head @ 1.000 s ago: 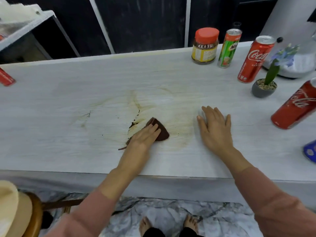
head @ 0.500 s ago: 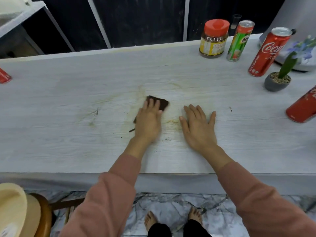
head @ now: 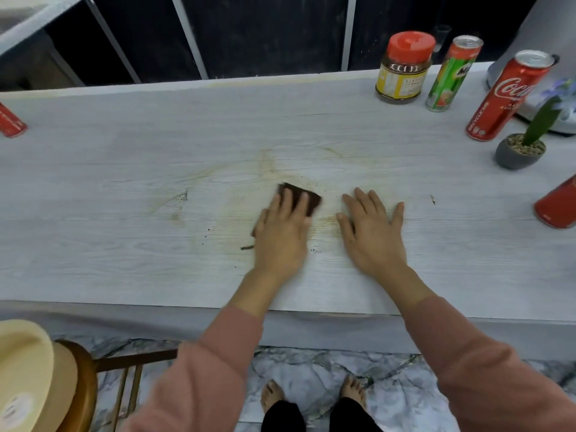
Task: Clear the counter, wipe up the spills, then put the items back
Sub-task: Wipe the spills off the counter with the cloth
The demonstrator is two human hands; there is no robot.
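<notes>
My left hand presses flat on a dark brown cloth in the middle of the pale wood-grain counter; most of the cloth is hidden under the fingers. Yellowish smears and dark crumbs of the spill ring the cloth. My right hand lies flat on the counter just right of the cloth, fingers spread, holding nothing. At the back right stand a jar with a red lid, a green can and a red cola can.
A small grey pot with a green plant stands right of the cola can, before a white appliance. Another red can lies at the right edge, and a red item at the far left. A wooden stool stands below left.
My left hand has pushed the cloth away from me and to the right, from beside the dark spill marks to close beside my right hand. The right hand stays flat.
</notes>
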